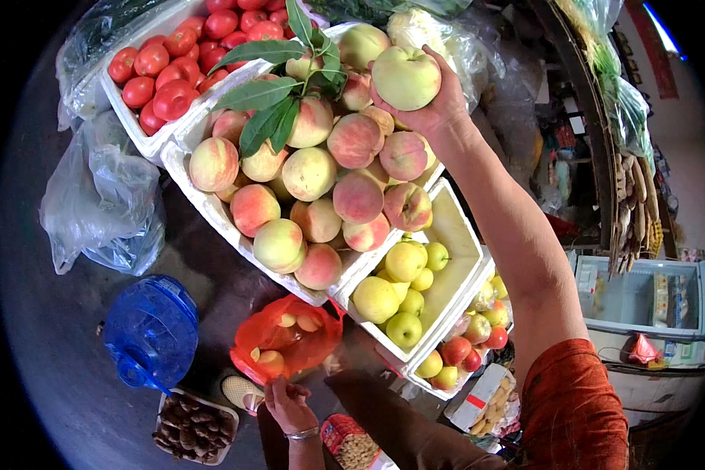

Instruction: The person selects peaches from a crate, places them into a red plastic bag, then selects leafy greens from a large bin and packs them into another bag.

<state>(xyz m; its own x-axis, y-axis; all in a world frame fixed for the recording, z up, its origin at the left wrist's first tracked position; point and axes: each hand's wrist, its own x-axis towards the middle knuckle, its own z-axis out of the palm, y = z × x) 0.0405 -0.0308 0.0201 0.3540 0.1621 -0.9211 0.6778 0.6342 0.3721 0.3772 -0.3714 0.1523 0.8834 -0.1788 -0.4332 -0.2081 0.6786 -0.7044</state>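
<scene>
My right hand is wrapped round a large pale green-yellow peach, above the far right corner of a white foam box heaped with peaches. Beneath it lie pink and yellow peaches, with a leafy green sprig on top. Low in the view, my left hand, with a bracelet at the wrist, has its fingers curled at the near rim of a red plastic bag and grips it. The bag hangs open, and a few peaches show inside.
Tomatoes fill a foam box at the far left. Yellow-green apples and red apples sit in boxes right of the bag. A blue water jug and a tray of dark brown pods stand at the lower left.
</scene>
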